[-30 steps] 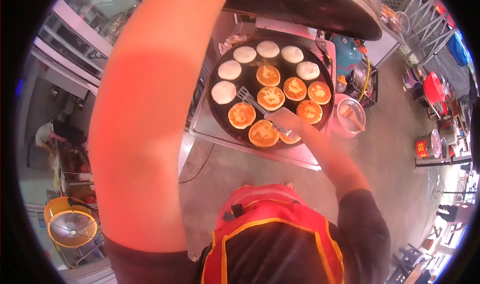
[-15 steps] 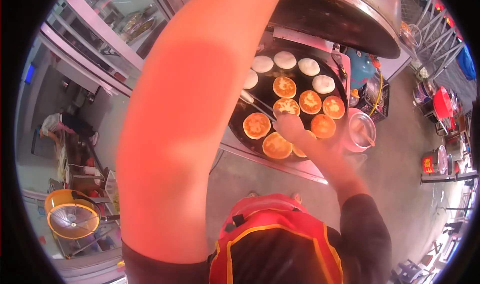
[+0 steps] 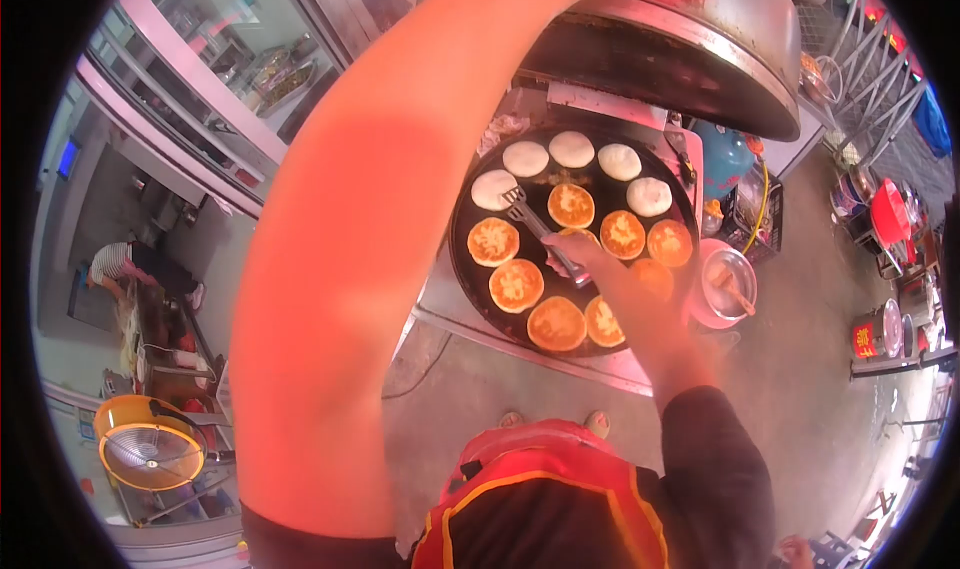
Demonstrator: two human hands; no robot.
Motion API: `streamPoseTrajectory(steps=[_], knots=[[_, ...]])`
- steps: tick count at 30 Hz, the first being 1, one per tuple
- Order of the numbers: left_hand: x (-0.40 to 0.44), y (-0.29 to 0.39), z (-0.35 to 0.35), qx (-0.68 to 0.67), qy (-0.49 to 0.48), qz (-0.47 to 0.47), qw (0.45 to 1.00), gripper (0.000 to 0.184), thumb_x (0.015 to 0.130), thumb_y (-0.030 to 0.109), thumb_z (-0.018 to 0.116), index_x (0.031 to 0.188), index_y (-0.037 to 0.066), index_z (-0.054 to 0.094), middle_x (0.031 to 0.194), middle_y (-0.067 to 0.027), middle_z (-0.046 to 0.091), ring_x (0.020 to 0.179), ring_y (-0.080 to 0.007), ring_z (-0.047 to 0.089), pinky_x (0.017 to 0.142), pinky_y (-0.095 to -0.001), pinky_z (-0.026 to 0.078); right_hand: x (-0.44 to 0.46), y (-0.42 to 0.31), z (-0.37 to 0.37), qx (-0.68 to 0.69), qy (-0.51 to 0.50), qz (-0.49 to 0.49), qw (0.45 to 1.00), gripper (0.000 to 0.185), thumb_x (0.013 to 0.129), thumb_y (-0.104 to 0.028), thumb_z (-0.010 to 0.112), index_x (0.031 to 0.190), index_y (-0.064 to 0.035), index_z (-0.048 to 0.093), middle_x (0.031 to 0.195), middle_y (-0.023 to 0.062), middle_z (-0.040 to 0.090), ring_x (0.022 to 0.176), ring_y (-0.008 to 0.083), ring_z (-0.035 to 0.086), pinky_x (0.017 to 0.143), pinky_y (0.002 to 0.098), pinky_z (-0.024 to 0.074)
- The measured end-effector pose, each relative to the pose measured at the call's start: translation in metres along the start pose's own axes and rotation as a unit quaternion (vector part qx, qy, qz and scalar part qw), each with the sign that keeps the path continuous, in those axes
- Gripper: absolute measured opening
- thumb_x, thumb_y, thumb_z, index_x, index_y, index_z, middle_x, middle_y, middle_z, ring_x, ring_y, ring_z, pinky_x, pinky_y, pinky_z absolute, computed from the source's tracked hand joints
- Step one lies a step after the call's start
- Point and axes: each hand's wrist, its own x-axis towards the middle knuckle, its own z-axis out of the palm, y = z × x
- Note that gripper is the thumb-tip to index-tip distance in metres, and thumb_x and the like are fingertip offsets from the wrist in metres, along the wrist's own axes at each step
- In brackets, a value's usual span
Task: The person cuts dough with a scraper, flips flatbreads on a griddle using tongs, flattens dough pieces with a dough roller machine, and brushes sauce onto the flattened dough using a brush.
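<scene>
My right hand (image 3: 580,256) is closed around metal tongs (image 3: 538,227) above a round black griddle (image 3: 470,294). The slotted head of the tongs is at the edge of a pale, unbrowned flatbread (image 3: 493,190) on the left; whether it touches is unclear. More pale flatbreads (image 3: 571,150) line the back of the griddle. Browned flatbreads (image 3: 516,286) lie across the middle and front, one partly under my hand. My left arm reaches up across the view towards the raised metal lid (image 3: 690,29); the left hand itself lies beyond the top edge.
A pink tub (image 3: 724,284) with a brush-like tool stands right of the griddle. Behind it are a blue gas cylinder (image 3: 724,151) and a black crate (image 3: 757,209). On the left are a yellow fan (image 3: 150,445) and another person bending over (image 3: 150,269). Shelved pots (image 3: 877,331) stand far right.
The tongs have swung up and left, their slotted head now at the left pale flatbread. The view has shifted, and my left arm covers less of the griddle, uncovering a browned flatbread at the left.
</scene>
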Motion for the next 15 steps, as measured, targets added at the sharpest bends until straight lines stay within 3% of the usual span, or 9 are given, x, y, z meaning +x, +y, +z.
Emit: streamPoseTrajectory(steps=[2, 5, 6, 8, 9, 10, 13, 15], knots=[[-0.003, 0.001, -0.002, 0.004, 0.017, 0.008, 1.000, 0.008, 0.070, 0.012, 0.058, 0.073, 0.005, 0.059, 0.071, -0.0171, 0.063, 0.070, -0.0348, 0.062, 0.064, -0.0444, 0.047, 0.017, -0.005, 0.019, 0.112, 0.006, 0.007, 0.994, 0.031, 0.079, -0.029, 0.064, 0.072, 0.0004, 0.060, 0.062, 0.0105, 0.060, 0.048, 0.0154, 0.055, 0.041, 0.0262, 0.0450], [0.003, 0.005, -0.009, 0.005, -0.038, -0.023, 0.999, 0.008, 0.070, 0.012, 0.058, 0.072, 0.005, 0.058, 0.071, -0.0171, 0.063, 0.070, -0.0339, 0.062, 0.063, -0.0440, 0.047, 0.030, -0.019, 0.038, 0.054, -0.002, -0.031, 0.998, 0.028, 0.080, -0.027, 0.063, 0.076, 0.0002, 0.060, 0.063, 0.0097, 0.060, 0.050, 0.0154, 0.056, 0.042, 0.0272, 0.0446], [0.004, 0.002, -0.005, -0.001, -0.016, -0.006, 1.000, 0.008, 0.070, 0.013, 0.058, 0.073, 0.005, 0.058, 0.071, -0.0171, 0.063, 0.070, -0.0340, 0.062, 0.063, -0.0440, 0.048, 0.030, -0.021, 0.042, 0.032, 0.024, -0.039, 0.998, 0.027, 0.080, -0.026, 0.063, 0.076, 0.0009, 0.061, 0.060, 0.0109, 0.059, 0.050, 0.0190, 0.057, 0.046, 0.0310, 0.0461], [0.002, -0.004, 0.004, -0.014, 0.029, 0.020, 0.999, 0.008, 0.071, 0.013, 0.058, 0.073, 0.005, 0.058, 0.071, -0.0171, 0.063, 0.069, -0.0340, 0.062, 0.062, -0.0440, 0.048, 0.030, -0.017, 0.037, -0.135, 0.075, -0.158, 0.975, 0.028, 0.081, -0.027, 0.062, 0.082, 0.0007, 0.059, 0.066, 0.0099, 0.060, 0.053, 0.0175, 0.058, 0.045, 0.0291, 0.0468], [0.000, -0.005, 0.007, -0.013, 0.040, 0.024, 0.999, 0.010, 0.071, 0.016, 0.059, 0.074, 0.006, 0.058, 0.071, -0.0168, 0.063, 0.069, -0.0337, 0.062, 0.062, -0.0438, 0.048, 0.028, -0.012, 0.031, -0.218, 0.098, -0.215, 0.947, 0.028, 0.082, -0.027, 0.062, 0.084, 0.0006, 0.058, 0.069, 0.0094, 0.061, 0.054, 0.0168, 0.058, 0.045, 0.0281, 0.0472], [-0.002, -0.005, 0.006, -0.012, 0.050, 0.028, 0.998, 0.013, 0.072, 0.018, 0.060, 0.074, 0.006, 0.059, 0.070, -0.0165, 0.063, 0.069, -0.0335, 0.062, 0.062, -0.0437, 0.048, 0.016, -0.009, 0.024, -0.434, 0.222, -0.403, 0.775, 0.028, 0.081, -0.025, 0.061, 0.090, 0.0012, 0.059, 0.073, 0.0129, 0.063, 0.065, 0.0244, 0.063, 0.052, 0.0335, 0.0505], [-0.004, -0.003, 0.002, 0.012, 0.053, 0.024, 0.998, 0.021, 0.073, 0.026, 0.063, 0.075, 0.006, 0.059, 0.070, -0.0153, 0.063, 0.068, -0.0320, 0.063, 0.061, -0.0427, 0.049, -0.039, -0.032, 0.019, -0.599, 0.246, -0.327, 0.689, 0.031, 0.080, -0.021, 0.056, 0.103, -0.0009, 0.054, 0.087, 0.0183, 0.063, 0.080, 0.0281, 0.064, 0.064, 0.0401, 0.0520], [-0.002, 0.001, 0.001, 0.017, 0.032, 0.015, 0.999, 0.025, 0.073, 0.031, 0.065, 0.075, 0.006, 0.059, 0.069, -0.0147, 0.063, 0.067, -0.0308, 0.063, 0.060, -0.0416, 0.049, -0.042, -0.027, 0.011, -0.676, 0.238, -0.357, 0.600, 0.031, 0.081, -0.020, 0.054, 0.105, -0.0006, 0.052, 0.085, 0.0189, 0.063, 0.078, 0.0286, 0.064, 0.065, 0.0402, 0.0525]])
